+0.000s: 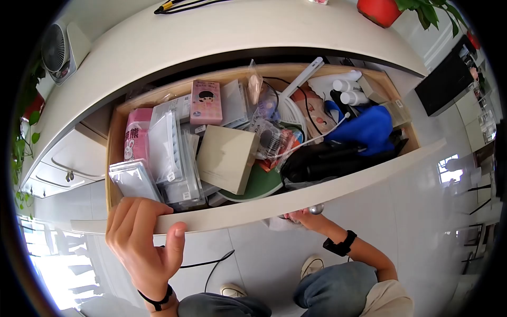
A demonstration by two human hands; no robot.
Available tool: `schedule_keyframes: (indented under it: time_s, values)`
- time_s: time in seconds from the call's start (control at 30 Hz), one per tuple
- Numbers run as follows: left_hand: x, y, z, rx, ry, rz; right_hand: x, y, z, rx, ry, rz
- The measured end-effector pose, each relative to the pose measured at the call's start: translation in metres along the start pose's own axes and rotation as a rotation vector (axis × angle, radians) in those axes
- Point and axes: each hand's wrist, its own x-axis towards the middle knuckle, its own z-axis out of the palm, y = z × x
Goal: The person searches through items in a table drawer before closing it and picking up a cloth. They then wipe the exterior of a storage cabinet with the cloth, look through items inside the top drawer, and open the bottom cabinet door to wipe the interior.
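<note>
A white plastic fan with a round grille stands at ten o'clock. The open drawer, pale wood with a smooth cream front, spans the centre from nine to three. Between nine and ten it holds a soft pink pack printed with a rabbit. At eight o'clock the left hand grips the drawer's front edge, fingers curled over the top, thumb spread against the outer face. Stiff, clear plastic sleeves lean just above it. A glossy pink carton lies near eleven; a matte beige square box tilts beside the centre, over a curved green piece at six. At five, the right hand is at the front's outer face, next to a round metal knob; its fingertips are hidden, so I cannot tell what it holds. A slim white plastic handle points to one o'clock, white-capped cylindrical bottles lie at two, and crumpled blue fabric bunches toward three.
</note>
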Motion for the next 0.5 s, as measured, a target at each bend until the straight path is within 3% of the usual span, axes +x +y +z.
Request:
schedule_keyframes:
  time_s: [0.1,0.27,0.3,0.37,0.5]
  values:
    - [-0.002,0.000,-0.001,0.021,-0.005,0.027,-0.008,0.011,0.003,0.196,0.035,0.102]
    - [0.001,0.008,0.006,0.142,0.020,0.073,-0.008,0.005,0.011,0.329,0.120,-0.072]
    - [0.002,0.011,0.007,0.147,0.024,0.052,-0.006,-0.022,0.012,0.258,0.178,0.230]
    - [0.000,0.007,0.010,0.131,0.052,0.049,0.002,-0.013,0.018,0.154,0.291,0.046]
    - [0.000,-0.007,0.013,0.150,0.086,0.021,0.010,-0.024,0.032,0.175,0.387,0.034]
